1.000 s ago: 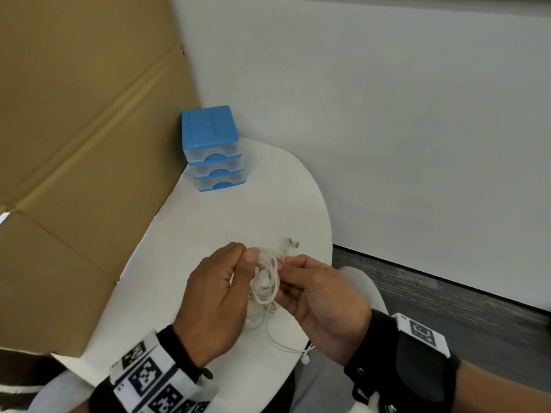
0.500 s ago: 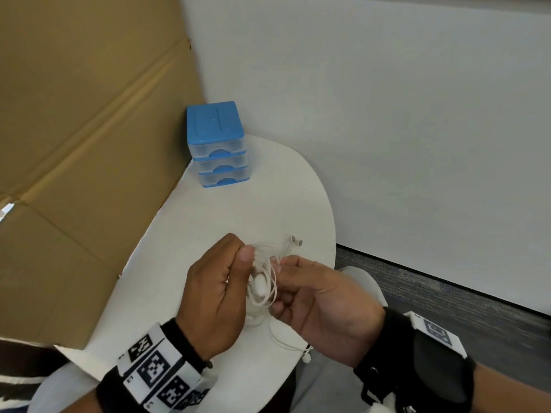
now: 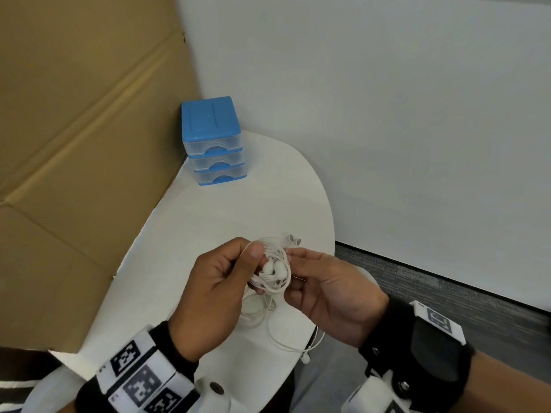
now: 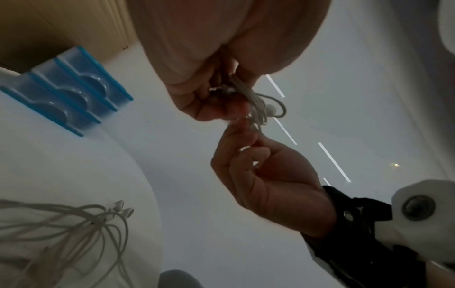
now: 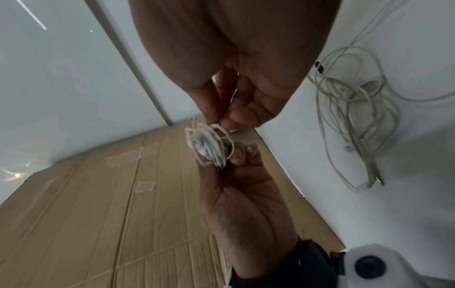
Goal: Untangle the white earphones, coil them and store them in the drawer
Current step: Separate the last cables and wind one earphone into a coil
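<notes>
A small coil of white earphones [image 3: 272,272] hangs between my two hands above the table's near end. My left hand [image 3: 253,268] pinches its left side, with the thumb on top. My right hand [image 3: 293,274] pinches the right side with its fingertips. In the right wrist view the coil [image 5: 209,146] shows two earbuds in the middle of its loops. A second, loose tangle of white earphone cable [image 3: 262,314] lies on the table under my hands, with its earbuds [image 3: 293,240] just beyond them. The blue drawer unit [image 3: 213,141] stands at the far left corner with three drawers, all closed.
The white rounded table [image 3: 208,222] is edged by a cardboard sheet [image 3: 74,144] on the left and a white wall [image 3: 387,114] behind. A cable end [image 3: 304,359] dangles over the table's near right edge. Grey carpet [image 3: 447,293] lies to the right.
Both hands still hold the coil in about the same place. The loops look more tightly gathered, and my left thumb now rests on top of them.
</notes>
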### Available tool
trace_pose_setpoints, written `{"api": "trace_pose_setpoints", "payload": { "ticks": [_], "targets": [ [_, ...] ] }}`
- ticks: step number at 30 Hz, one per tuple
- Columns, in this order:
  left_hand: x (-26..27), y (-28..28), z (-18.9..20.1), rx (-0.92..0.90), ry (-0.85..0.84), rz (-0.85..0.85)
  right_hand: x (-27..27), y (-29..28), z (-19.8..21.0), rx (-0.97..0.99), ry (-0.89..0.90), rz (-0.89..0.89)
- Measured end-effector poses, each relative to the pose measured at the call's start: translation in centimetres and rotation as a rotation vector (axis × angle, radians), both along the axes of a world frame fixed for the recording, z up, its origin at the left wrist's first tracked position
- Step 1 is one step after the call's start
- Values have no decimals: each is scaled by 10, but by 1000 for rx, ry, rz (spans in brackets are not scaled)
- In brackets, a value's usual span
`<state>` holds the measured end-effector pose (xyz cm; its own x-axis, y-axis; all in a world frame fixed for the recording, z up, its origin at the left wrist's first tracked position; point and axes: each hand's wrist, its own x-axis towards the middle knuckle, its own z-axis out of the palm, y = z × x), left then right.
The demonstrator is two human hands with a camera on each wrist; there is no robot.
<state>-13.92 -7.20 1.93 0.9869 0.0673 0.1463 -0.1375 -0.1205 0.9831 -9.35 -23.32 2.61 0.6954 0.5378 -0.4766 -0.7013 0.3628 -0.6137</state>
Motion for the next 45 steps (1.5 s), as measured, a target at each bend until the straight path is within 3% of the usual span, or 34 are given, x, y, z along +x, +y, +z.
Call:
{"api": "trace_pose_setpoints", "payload": {
  "ticks": [4,8,11,16,22,26,29,35,40,45],
  "targets": [
    [-2,-1,0,119,-5,-22,-5,0,-1,23,37,-69],
    [-6,-2,-10,374,-71,18,-10,2,3,54,39,-156],
    [-10,-6,-13,350,-74,18,-12,3,6,55,1,-182],
    [-13,-5,-13,343,-87,-21,-15,2,4,-88,-127,-72],
    [-8,-1,-5,426,-118,2,1,-6,6,-45,-130,118],
    [-8,2,-6,617,-173,17,-1,-5,9,-38,-137,212],
    [-8,2,-5,767,-210,35,-8,-3,9,-68,-245,268],
    [-6,2,-6,758,-204,11,-10,0,-1,-274,-329,211],
    [-2,3,-13,566,-57,65,-9,-4,-7,-407,-380,172],
    [0,5,-11,529,1,117,-12,-5,-6,-479,-417,147]
  ]
}}
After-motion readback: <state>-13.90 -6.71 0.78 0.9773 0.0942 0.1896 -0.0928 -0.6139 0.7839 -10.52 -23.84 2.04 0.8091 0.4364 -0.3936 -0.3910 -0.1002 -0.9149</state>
